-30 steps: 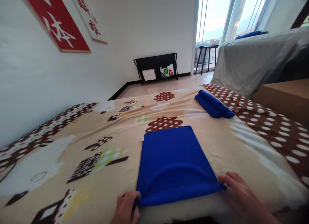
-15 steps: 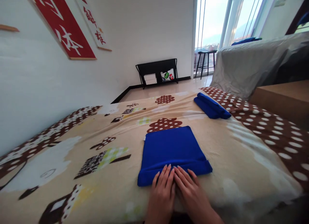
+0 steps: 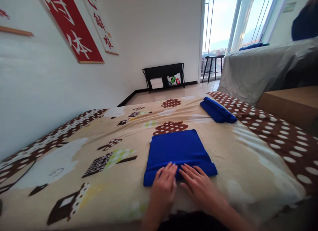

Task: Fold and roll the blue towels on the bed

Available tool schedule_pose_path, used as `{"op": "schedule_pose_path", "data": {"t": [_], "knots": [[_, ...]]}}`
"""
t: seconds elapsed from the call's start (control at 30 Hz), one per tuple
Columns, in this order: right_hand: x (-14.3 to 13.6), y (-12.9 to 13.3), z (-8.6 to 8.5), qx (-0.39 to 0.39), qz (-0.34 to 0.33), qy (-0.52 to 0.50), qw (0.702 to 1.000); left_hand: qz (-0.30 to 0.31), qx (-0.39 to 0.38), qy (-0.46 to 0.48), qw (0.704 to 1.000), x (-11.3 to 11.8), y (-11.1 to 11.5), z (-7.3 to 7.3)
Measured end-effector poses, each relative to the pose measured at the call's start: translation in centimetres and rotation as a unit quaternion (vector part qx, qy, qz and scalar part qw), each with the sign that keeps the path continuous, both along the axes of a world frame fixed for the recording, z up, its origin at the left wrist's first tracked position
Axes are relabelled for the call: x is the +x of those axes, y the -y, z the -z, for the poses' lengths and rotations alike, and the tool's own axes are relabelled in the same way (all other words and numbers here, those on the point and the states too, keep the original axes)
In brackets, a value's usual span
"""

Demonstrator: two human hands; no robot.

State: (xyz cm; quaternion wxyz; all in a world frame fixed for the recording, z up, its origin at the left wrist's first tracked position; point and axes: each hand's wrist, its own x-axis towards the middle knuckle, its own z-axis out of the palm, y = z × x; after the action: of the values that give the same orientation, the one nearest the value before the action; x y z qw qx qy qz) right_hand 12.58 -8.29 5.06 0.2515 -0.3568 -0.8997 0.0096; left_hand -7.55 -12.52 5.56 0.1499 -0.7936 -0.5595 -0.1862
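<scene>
A folded blue cloth (image 3: 177, 146) lies flat on the bed, with a small white tag at its left edge. Its near edge is turned over into a flattened band running left to right. My left hand (image 3: 164, 183) rests on the middle of that band, fingers bent slightly and laid on the fabric. Beside it, my right hand (image 3: 196, 181) has its fingers stretched over the same band, thumb apart. Both palms face down, and neither hand grips the cloth. Farther off to the right lies a second blue cloth (image 3: 218, 110), folded into a narrow bundle.
A beige patterned blanket (image 3: 119, 188) with brown polka-dot borders covers the bed. Right of it stand a brown box (image 3: 290, 96) and something under a grey plastic sheet (image 3: 245, 68). A black rack (image 3: 162, 72) and a stool (image 3: 213, 63) are beyond. Dark clothing shows at far right.
Both hands have shifted slightly forward onto the folded band and moved a little apart. The right thumb has spread away from its fingers. The view has shifted slightly.
</scene>
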Motion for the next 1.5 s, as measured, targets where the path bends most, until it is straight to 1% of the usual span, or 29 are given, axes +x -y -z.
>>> {"op": "schedule_pose_path", "data": {"t": [0.03, 0.07, 0.1, 0.13, 0.23, 0.3, 0.33, 0.37, 0.4, 0.43, 0.5, 0.53, 0.57, 0.6, 0.67, 0.73, 0.8, 0.83, 0.9, 0.97, 1.0, 1.03, 1.07, 1.1, 1.17, 1.23, 1.33, 1.43, 1.5], "knots": [[-0.3, -0.3, 0.0, -0.024, -0.007, 0.006, 1.0, 0.019, -0.041, -0.003, 0.999, 0.5, -0.6, 0.0], [0.0, -0.8, 0.2, -0.044, 0.004, 0.013, 0.999, 0.014, -0.073, -0.002, 0.997, 0.4, -1.0, 0.2], [0.9, -1.5, 0.5, -0.062, 0.027, 0.019, 0.998, -0.013, -0.095, 0.002, 0.995, -0.3, -1.1, 0.5], [2.2, -2.3, 1.0, -0.077, 0.057, 0.025, 0.995, -0.049, -0.109, 0.009, 0.993, -1.5, -1.0, 0.8], [7.2, -4.7, 2.1, -0.107, 0.132, 0.036, 0.985, -0.142, -0.121, 0.021, 0.982, -6.6, -0.1, 1.7], [8.9, -5.6, 1.9, -0.108, 0.146, 0.035, 0.983, -0.179, -0.102, 0.019, 0.978, -8.9, 0.2, 1.6], [8.9, -5.8, 1.5, -0.108, 0.139, 0.033, 0.984, -0.186, -0.087, 0.017, 0.979, -9.3, 0.0, 1.3], [8.3, -6.0, 0.8, -0.113, 0.121, 0.029, 0.986, -0.178, -0.078, 0.014, 0.981, -9.1, -0.4, 0.8], [7.2, -6.2, 0.1, -0.128, 0.085, 0.027, 0.988, -0.15, -0.083, 0.011, 0.985, -8.3, -1.1, 0.2], [5.8, -6.3, -0.8, -0.156, 0.03, 0.03, 0.987, -0.106, -0.103, 0.009, 0.989, -7.3, -1.9, -0.5], [3.0, -7.1, -2.2, -0.233, -0.106, 0.051, 0.965, 0.006, -0.184, 0.004, 0.983, -5.3, -4.0, -1.6], [2.0, -7.7, -2.7, -0.269, -0.158, 0.063, 0.948, 0.053, -0.225, 0.001, 0.973, -4.8, -5.0, -1.9], [1.5, -8.6, -3.0, -0.297, -0.185, 0.072, 0.934, 0.08, -0.254, 0.0, 0.964, -4.9, -5.9, -2.0], [1.6, -9.6, -3.0, -0.313, -0.184, 0.078, 0.928, 0.084, -0.268, -0.001, 0.96, -5.6, -6.7, -1.9], [3.0, -11.8, -2.6, -0.316, -0.117, 0.078, 0.938, 0.038, -0.262, -0.003, 0.964, -8.5, -7.6, -1.2], [4.8, -13.5, -2.0, -0.298, -0.032, 0.069, 0.951, -0.031, -0.225, -0.009, 0.974, -11.8, -7.9, -0.2], [5.2, -14.3, -2.0, -0.271, 0.013, 0.052, 0.961, -0.074, -0.168, -0.021, 0.983, -13.6, -8.3, 0.1], [4.6, -14.3, -2.2, -0.257, 0.009, 0.042, 0.965, -0.076, -0.14, -0.026, 0.987, -13.4, -8.6, 0.0], [2.2, -14.1, -2.9, -0.244, -0.061, 0.033, 0.967, -0.035, -0.117, -0.038, 0.992, -11.6, -9.6, -1.0], [-0.5, -14.3, -3.5, -0.251, -0.163, 0.05, 0.953, 0.045, -0.15, -0.048, 0.987, -9.2, -11.4, -2.1], [-1.4, -14.9, -3.5, -0.258, -0.198, 0.067, 0.943, 0.076, -0.173, -0.049, 0.981, -8.4, -12.4, -2.4], [-1.8, -15.8, -3.3, -0.26, -0.208, 0.082, 0.939, 0.092, -0.194, -0.048, 0.976, -8.2, -13.5, -2.4], [-1.7, -17.1, -2.8, -0.256, -0.191, 0.093, 0.943, 0.087, -0.207, -0.043, 0.974, -8.5, -14.6, -2.2], [-1.0, -18.5, -2.1, -0.246, -0.152, 0.097, 0.952, 0.062, -0.21, -0.036, 0.975, -9.3, -15.6, -1.7], [1.3, -21.5, -0.4, -0.216, -0.054, 0.093, 0.97, -0.013, -0.205, -0.018, 0.979, -11.7, -17.2, -0.2], [3.7, -23.9, 1.1, -0.192, 0.007, 0.087, 0.978, -0.071, -0.199, -0.001, 0.977, -14.0, -18.2, 1.2], [5.5, -25.8, 2.6, -0.181, 0.029, 0.069, 0.981, -0.096, -0.184, 0.029, 0.978, -15.6, -19.1, 2.3], [5.4, -26.8, 3.4, -0.165, 0.074, 0.008, 0.983, -0.118, -0.136, 0.102, 0.978, -15.9, -20.0, 2.5], [5.2, -27.4, 3.9, -0.142, 0.101, -0.029, 0.984, -0.133, -0.108, 0.176, 0.969, -16.1, -20.7, 2.6]]}}
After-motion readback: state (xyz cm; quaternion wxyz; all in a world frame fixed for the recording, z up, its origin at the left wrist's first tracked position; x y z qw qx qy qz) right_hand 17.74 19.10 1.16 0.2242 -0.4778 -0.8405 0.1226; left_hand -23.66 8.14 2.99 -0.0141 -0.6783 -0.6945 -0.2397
